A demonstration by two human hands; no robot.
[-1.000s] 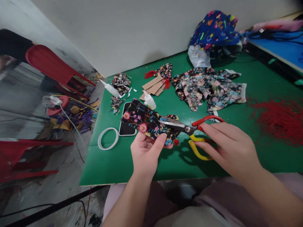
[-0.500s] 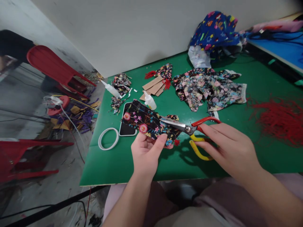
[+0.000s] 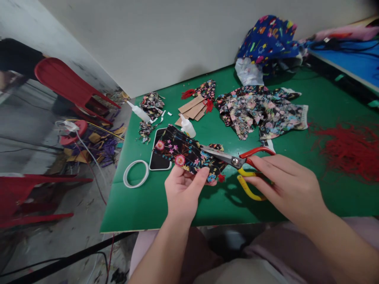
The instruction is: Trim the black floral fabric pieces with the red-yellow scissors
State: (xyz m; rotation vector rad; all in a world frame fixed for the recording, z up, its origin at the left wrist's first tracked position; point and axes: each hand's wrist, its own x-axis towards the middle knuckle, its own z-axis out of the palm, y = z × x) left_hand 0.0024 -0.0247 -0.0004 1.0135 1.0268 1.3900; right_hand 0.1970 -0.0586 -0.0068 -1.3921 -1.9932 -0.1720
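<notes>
My left hand (image 3: 186,189) grips a piece of black floral fabric (image 3: 174,149), thumb on top and fingers beneath. A small red tuft (image 3: 221,178) shows at the fabric's right end. In my right hand (image 3: 287,185) is a pair of scissors (image 3: 233,161) with one red and one yellow handle. The blades point left and lie across the fabric's upper edge; how far they are parted is hard to make out. Partly under the fabric lies a phone (image 3: 158,157) with a pale case. Just behind it stands a white squeeze bottle (image 3: 188,127).
On the green table (image 3: 142,213) are a white tape ring (image 3: 126,175), brown card strips (image 3: 192,108), a second bottle (image 3: 140,113), floral cloth (image 3: 244,108) and red threads (image 3: 352,152). A blue patterned bundle (image 3: 266,41) sits at the back. Red chairs (image 3: 63,81) and another person's dark sleeve (image 3: 19,57) are left.
Almost nothing differs. The fabric and my left hand sit very slightly further right; the scissors keep their place across the fabric.
</notes>
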